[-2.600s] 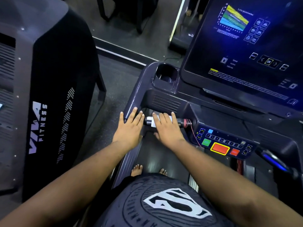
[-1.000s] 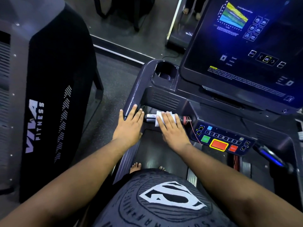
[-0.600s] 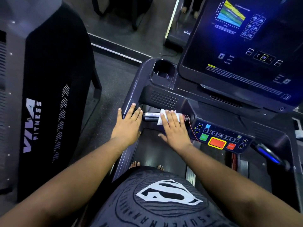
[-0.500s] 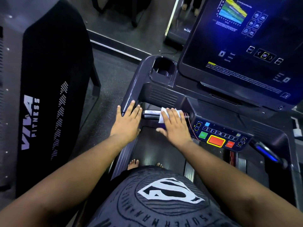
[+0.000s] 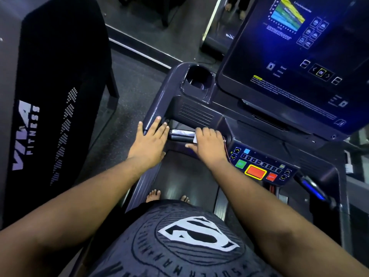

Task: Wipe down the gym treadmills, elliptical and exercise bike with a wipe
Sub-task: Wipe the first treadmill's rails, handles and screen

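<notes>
Sliding rightward along the chrome handlebar (image 5: 180, 134), the right hand (image 5: 208, 145) now sits hard against the button panel (image 5: 261, 166), fingers curled over the bar and covering the white wipe (image 5: 194, 139), of which only a corner shows; the left hand (image 5: 149, 141) stays flat, fingers together, on the treadmill's (image 5: 165, 92) left rail; bare toes (image 5: 153, 194) rest on the belt (image 5: 185, 176) below.

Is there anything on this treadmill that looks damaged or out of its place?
Yes. A thin red wire hangs loose beside the keypad, by the right hand wiping the metal grip bar; exposed wiring looks odd there. The person also stands barefoot on the belt.
</notes>
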Tool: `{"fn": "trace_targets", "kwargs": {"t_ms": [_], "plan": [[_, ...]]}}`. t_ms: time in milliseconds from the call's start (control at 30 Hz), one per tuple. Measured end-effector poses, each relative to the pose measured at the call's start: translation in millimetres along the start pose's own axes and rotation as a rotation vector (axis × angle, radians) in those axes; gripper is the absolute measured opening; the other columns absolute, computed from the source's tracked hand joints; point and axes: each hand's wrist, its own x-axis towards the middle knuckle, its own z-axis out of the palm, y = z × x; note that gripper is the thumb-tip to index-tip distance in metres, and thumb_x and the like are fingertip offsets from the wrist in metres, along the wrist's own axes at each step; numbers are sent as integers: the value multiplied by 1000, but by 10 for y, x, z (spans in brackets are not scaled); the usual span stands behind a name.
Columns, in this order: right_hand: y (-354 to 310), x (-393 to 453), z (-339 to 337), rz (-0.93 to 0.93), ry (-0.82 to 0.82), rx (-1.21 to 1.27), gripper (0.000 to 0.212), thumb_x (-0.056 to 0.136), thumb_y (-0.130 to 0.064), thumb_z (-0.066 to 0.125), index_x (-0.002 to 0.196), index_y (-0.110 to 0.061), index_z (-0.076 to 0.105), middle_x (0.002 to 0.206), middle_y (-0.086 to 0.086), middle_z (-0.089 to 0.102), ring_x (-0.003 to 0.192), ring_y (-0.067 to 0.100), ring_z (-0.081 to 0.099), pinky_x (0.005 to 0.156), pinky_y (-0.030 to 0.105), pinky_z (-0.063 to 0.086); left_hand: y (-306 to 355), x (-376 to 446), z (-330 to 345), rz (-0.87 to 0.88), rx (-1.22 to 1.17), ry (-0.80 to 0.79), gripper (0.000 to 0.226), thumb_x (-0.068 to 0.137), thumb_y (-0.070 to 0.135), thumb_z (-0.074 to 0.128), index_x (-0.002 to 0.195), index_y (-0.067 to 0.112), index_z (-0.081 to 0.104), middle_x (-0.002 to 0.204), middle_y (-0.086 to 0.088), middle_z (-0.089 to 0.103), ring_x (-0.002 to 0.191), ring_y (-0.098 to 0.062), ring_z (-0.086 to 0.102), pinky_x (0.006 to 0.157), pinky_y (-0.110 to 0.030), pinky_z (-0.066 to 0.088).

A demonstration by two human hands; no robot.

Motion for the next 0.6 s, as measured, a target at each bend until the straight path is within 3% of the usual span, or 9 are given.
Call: {"fn": "trace_targets", "kwargs": {"t_ms": [67, 133, 233, 300, 367, 500, 600], "plan": [[-22, 209, -200, -37, -131, 46, 73, 79, -78, 59, 116, -15, 54, 113, 9, 65, 107, 32, 63, 88, 45, 47, -4, 3, -4, -2, 2, 3, 89, 99, 54, 49, 163, 13, 3, 172, 0, -4, 155, -27, -21, 121, -69, 5], [-76, 280, -259, -82, -177, 66, 78, 76, -78, 62, 122, -15, 53, 117, 8, 64, 109, 31, 62, 89, 44, 47, -5, -6, -8, -3, 1, -2, 89, 99, 54, 49, 163, 13, 3, 172, 0, -4, 155, -26, -21, 121, -69, 6], [-272, 40, -82, -112, -54, -21, 77, 85, -54, 67, 145, -12, 41, 133, 9, 55, 123, 31, 54, 108, 48, 38, -6, -17, -16, 2, -2, 0, 88, 99, 54, 48, 163, 13, 3, 172, -1, -3, 156, -26, -20, 121, -69, 6], [-370, -119, 72, -169, 127, -47, 60, 97, -25, 47, 152, -8, 32, 147, 13, 47, 135, 34, 46, 117, 53, 32, -6, -15, -13, 0, -6, 6, 89, 99, 54, 49, 163, 13, 3, 172, -1, -3, 156, -26, -20, 121, -68, 5], [-403, -64, 66, -205, 192, -19, 56, 98, -15, 37, 153, -7, 33, 148, 13, 47, 136, 33, 46, 117, 51, 33, -12, -9, 2, -5, -13, 9, 89, 98, 55, 50, 163, 14, 4, 172, 0, -2, 156, -25, -20, 121, -68, 4], [-427, 246, -221, -284, -19, 74, 60, 98, -10, 42, 157, -8, 28, 144, 13, 50, 132, 31, 49, 111, 41, 37, -14, 12, 29, -6, -40, 27, 89, 97, 54, 51, 163, 15, 7, 172, 1, 1, 156, -24, -17, 121, -68, 5], [-385, 276, -300, -290, -54, 150, 59, 101, -7, 43, 158, -7, 25, 152, 14, 43, 139, 32, 43, 116, 41, 31, -31, 11, 18, -6, -55, 48, 89, 95, 56, 54, 163, 16, 12, 172, 0, 6, 157, -23, -12, 118, -73, 2]]}}
